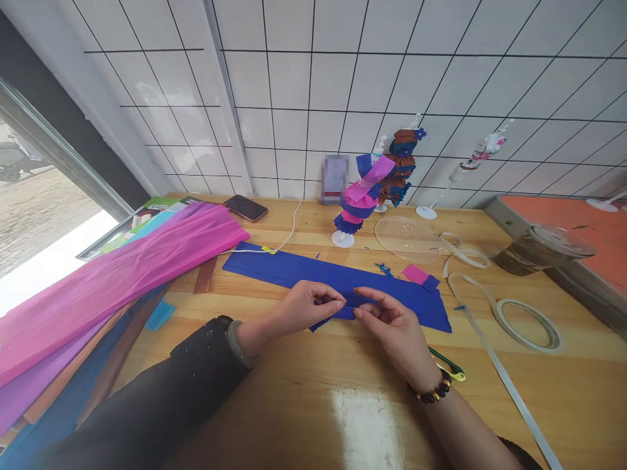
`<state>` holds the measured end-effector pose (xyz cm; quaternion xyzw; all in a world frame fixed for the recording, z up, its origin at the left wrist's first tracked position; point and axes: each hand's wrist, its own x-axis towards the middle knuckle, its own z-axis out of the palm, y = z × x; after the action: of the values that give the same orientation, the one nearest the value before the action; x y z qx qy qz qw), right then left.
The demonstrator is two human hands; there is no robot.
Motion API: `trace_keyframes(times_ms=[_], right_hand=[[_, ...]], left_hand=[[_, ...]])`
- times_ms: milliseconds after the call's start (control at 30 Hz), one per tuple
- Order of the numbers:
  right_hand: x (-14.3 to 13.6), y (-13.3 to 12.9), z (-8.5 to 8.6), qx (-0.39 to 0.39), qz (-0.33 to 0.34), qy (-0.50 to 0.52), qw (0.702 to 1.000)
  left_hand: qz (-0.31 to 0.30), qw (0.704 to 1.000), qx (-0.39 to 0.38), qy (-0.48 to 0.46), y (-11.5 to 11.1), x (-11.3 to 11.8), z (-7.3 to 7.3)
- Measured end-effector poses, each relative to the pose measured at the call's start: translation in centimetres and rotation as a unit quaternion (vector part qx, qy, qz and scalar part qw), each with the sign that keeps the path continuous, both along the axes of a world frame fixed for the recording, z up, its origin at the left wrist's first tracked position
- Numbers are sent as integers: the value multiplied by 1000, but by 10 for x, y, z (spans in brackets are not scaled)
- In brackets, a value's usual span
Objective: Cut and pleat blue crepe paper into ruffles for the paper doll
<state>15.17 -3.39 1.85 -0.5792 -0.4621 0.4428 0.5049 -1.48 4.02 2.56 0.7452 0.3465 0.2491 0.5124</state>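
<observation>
My left hand point(313, 305) is closed in a pinch on a small piece of dark blue crepe paper point(348, 313). My right hand point(394, 326) grips the other end of this piece between thumb and fingers. Part of the piece hangs below my left fingers. Beneath and behind both hands, a long flat strip of blue crepe paper point(289, 266) lies across the table. A pink paper scrap point(415, 273) rests near its right end. Scissors point(448, 365) with a green and yellow handle lie partly hidden behind my right wrist.
Pink crepe paper point(161, 254) tops a pile at left. A phone point(246, 207) lies near the wall. Several small paper-dressed stands point(343, 239) stand at the back. On the right are a tape roll point(529, 326) with a long loose strip and a lidded drink cup point(526, 251).
</observation>
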Motion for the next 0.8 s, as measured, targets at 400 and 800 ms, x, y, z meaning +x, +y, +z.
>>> trace_keyframes(times_ms=[400,800], right_hand=[[-2,-2,-5,39,-10,-119,992],[-2,0,-3,26,-23,-59,998]], left_hand=[[-15,1000,11,-10,-1,-2,0],[-95,978,185,-30,6,-6,3]])
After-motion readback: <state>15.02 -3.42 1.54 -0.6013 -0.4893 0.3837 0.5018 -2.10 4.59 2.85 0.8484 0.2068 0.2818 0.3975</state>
